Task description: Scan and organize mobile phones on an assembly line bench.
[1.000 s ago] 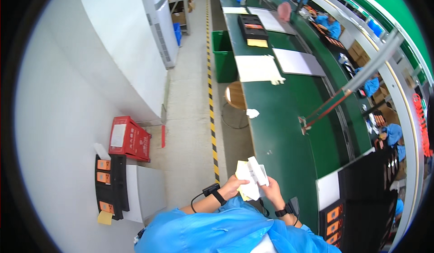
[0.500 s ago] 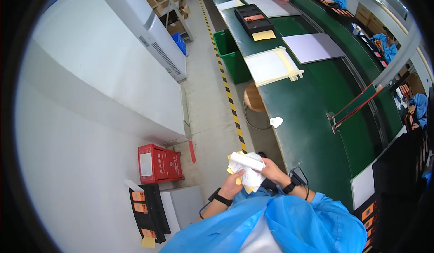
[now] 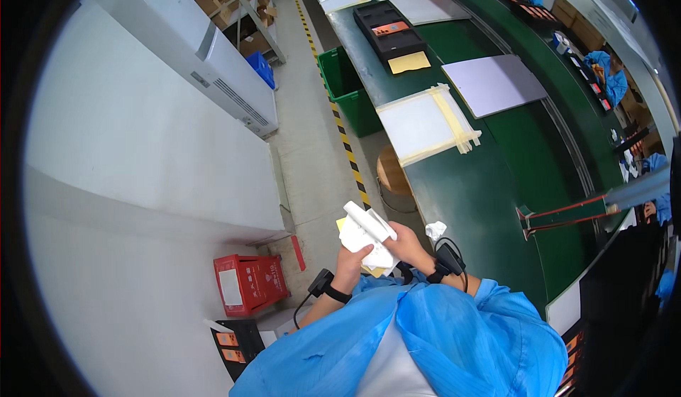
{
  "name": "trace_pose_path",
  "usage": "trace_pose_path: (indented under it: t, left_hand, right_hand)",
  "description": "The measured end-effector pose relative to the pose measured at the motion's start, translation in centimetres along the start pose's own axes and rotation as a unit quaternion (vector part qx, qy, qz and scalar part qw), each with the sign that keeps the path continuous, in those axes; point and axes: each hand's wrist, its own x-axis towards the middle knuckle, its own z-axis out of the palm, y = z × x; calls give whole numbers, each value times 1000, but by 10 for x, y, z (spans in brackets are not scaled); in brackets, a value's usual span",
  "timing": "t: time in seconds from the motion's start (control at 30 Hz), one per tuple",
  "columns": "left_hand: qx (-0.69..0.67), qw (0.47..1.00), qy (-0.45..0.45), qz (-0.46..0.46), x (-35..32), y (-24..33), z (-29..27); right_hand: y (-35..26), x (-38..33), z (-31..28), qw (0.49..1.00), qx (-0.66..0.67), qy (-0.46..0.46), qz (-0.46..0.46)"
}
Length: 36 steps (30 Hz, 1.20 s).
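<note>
A loose bundle of white and yellow paper sheets [image 3: 360, 242] is held in front of my body. My left hand [image 3: 350, 263] grips its lower left part, with the thumb on top of the white sheet. On the other side my right hand [image 3: 407, 246] holds the right edge, its fingers closed round the paper. One white sheet at the top is curled into a roll. Yellow paper shows at the bundle's upper left and lower edges. Both wrists wear black straps with small boxes and cables. A crumpled white paper [image 3: 435, 230] lies at the table edge beside my right hand.
The green worktable [image 3: 461, 191] on my right bears a taped white board [image 3: 420, 129], a grey panel [image 3: 493, 83] and a black tray [image 3: 386, 28]. Beside it are a green bin [image 3: 355, 106] and a stool [image 3: 392, 171]. A red box [image 3: 250, 283] stands left. Co-workers sit across.
The bundle and both hands have moved slightly left and up in the picture. Its top sheet now curls into a more upright roll. My view has turned a little.
</note>
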Motion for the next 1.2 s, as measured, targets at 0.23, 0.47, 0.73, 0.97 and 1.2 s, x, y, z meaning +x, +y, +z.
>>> trace_pose_path:
  t: [0.23,0.47,0.73,0.97,1.2]
  left_hand:
    - [-30,999,-1,-30,99,47,-62]
    - [-95,991,-46,-77,188,142,-131]
    - [-96,974,-113,-170,288,182,-113]
    - [-91,988,-33,-120,396,160,-100]
    - [-90,989,79,-84,529,174,-153]
  right_hand:
    - [-11,99,29,997,51,-33,51]
    - [-62,179,77,973,189,-52,120]
    - [-52,228,54,967,223,0,126]
    - [-59,256,-40,973,182,101,96]
    - [-59,264,-121,963,142,219,72]
